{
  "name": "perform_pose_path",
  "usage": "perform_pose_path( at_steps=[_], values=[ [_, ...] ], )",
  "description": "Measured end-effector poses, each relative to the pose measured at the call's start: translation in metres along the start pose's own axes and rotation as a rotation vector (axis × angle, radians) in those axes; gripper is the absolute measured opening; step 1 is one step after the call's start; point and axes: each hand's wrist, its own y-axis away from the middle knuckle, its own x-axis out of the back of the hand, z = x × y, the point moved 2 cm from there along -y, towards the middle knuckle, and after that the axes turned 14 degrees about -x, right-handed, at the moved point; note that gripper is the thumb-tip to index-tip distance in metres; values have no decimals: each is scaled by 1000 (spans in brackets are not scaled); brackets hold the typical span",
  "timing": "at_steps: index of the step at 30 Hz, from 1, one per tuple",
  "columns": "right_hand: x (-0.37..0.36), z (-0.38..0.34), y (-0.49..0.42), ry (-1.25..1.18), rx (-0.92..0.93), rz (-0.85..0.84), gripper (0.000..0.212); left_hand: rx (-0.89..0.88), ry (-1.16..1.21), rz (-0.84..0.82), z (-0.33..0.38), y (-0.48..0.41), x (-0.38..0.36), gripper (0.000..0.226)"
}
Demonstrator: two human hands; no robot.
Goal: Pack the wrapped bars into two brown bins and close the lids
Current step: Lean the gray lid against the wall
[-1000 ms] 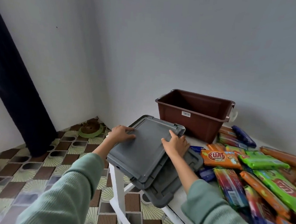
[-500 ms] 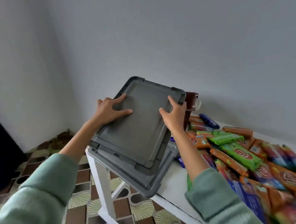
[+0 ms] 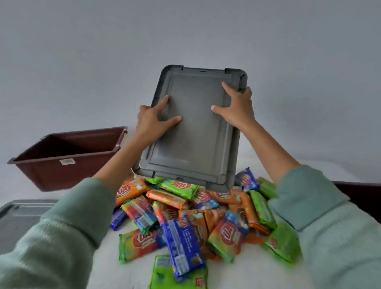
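Note:
A grey bin lid (image 3: 195,131) is held up in the air above the pile, tilted with its top face toward me. My left hand (image 3: 152,121) grips its left edge and my right hand (image 3: 237,107) grips its upper right edge. Below it a heap of wrapped bars (image 3: 191,219) in orange, green, blue and rainbow wrappers lies on the white table (image 3: 254,282). An open, empty brown bin (image 3: 69,156) stands at the back left. A second grey lid (image 3: 6,224) lies flat at the table's left edge.
A dark brown edge (image 3: 370,197), perhaps another bin, shows at the far right behind my right sleeve. A plain grey wall rises behind the table. The table's front edge runs along the bottom of the view.
Both hands lifted the upper lid off the lower one and carried it rightward, over the bar pile. My view swung right; the lower lid stays at the table's left edge.

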Motion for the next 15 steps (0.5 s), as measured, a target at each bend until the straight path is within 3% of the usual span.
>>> perform_pose_path(
  at_steps=[9,15],
  values=[
    [165,138,-85,123,32,61,75,-50,131,74,151,-59,-175,74],
    [224,226,-110,-4,-7,41,74,-30,193,126,219,-66,-258,75]
  ],
)
